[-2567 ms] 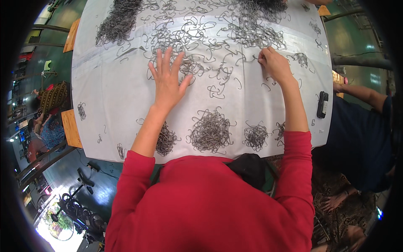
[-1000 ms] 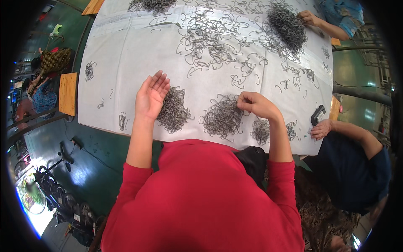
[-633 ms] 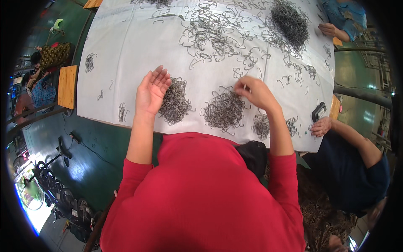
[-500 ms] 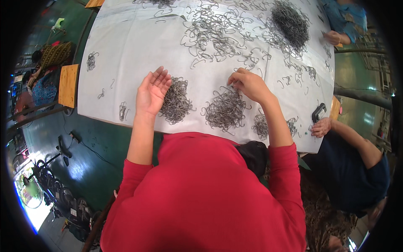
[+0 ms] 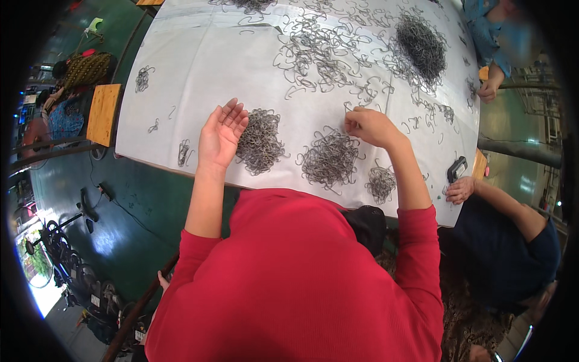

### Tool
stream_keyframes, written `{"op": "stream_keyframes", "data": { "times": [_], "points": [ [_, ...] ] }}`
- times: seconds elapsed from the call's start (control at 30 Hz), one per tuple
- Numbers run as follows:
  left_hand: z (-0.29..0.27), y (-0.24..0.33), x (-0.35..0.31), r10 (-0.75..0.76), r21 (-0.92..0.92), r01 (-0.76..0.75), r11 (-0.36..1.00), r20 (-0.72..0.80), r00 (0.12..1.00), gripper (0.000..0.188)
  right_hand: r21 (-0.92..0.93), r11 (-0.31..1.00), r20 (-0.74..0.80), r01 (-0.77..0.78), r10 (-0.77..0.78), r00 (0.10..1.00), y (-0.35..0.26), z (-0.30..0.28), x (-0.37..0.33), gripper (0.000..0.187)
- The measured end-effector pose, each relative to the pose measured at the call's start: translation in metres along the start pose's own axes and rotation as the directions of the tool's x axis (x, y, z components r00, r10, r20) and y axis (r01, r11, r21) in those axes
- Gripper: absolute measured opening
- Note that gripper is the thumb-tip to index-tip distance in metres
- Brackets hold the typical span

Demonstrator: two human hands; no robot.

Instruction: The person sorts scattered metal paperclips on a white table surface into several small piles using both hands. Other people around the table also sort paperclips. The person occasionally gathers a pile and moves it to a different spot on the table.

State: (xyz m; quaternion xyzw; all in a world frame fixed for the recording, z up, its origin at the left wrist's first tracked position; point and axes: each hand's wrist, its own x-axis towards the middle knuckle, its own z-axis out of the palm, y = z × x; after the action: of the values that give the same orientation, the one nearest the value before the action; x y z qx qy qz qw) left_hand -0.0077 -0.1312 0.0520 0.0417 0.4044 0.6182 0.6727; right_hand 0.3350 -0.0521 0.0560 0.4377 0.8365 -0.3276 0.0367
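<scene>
Bent grey wire hooks lie in piles on a white-covered table point(image 5: 199, 78). My left hand point(image 5: 222, 134) is open, palm turned up and fingers stretched, beside the left edge of one hook pile point(image 5: 260, 142). Nothing shows in its palm. Above the upper right edge of a second hook pile point(image 5: 330, 160), my right hand point(image 5: 373, 127) is closed in a pinch. A thin wire hook point(image 5: 347, 107) sticks out at its fingertips, the rest of it hidden by the fingers. A smaller hook pile point(image 5: 381, 183) lies under my right forearm.
Loose hooks point(image 5: 319, 54) spread over the far middle, beside a large dark heap point(image 5: 421, 48). At the right edge a person's hand point(image 5: 461, 190) rests near a black device point(image 5: 457, 169). Another person's hand point(image 5: 488, 90) is farther up. A wooden stool point(image 5: 104, 114) stands left.
My right hand has moved slightly right and away from the pile, with a hook now showing at its fingertips. My left hand stays open. The far-right person's hand has shifted lower.
</scene>
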Motion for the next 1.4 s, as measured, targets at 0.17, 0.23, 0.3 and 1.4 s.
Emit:
{"op": "stream_keyframes", "data": {
  "times": [0.17, 0.23, 0.3, 1.4],
  "points": [
    [-0.005, 0.000, -0.004, 0.014, -0.001, -0.014, 1.000, -0.027, 1.000, 0.036, 0.324, 0.929, 0.147, -0.179, 0.138, 0.980, 0.005, -0.025, -0.012, 0.009],
    [-0.007, -0.002, -0.002, 0.005, -0.004, -0.005, 1.000, -0.013, 1.000, 0.037, 0.385, 0.892, 0.211, -0.236, 0.164, 0.964, 0.020, -0.028, -0.011, 0.011],
    [-0.007, -0.004, -0.003, 0.001, -0.002, -0.001, 1.000, -0.017, 1.000, 0.038, 0.578, 0.782, 0.096, -0.232, 0.218, 0.971, 0.023, -0.030, -0.009, 0.015],
    [-0.079, 0.011, 0.021, 0.190, 0.008, -0.192, 0.981, -0.209, 0.959, 0.038, 0.961, 0.190, -0.267, 0.203, 0.425, 0.865, -0.003, -0.015, 0.140, 0.020]
  ]
}}
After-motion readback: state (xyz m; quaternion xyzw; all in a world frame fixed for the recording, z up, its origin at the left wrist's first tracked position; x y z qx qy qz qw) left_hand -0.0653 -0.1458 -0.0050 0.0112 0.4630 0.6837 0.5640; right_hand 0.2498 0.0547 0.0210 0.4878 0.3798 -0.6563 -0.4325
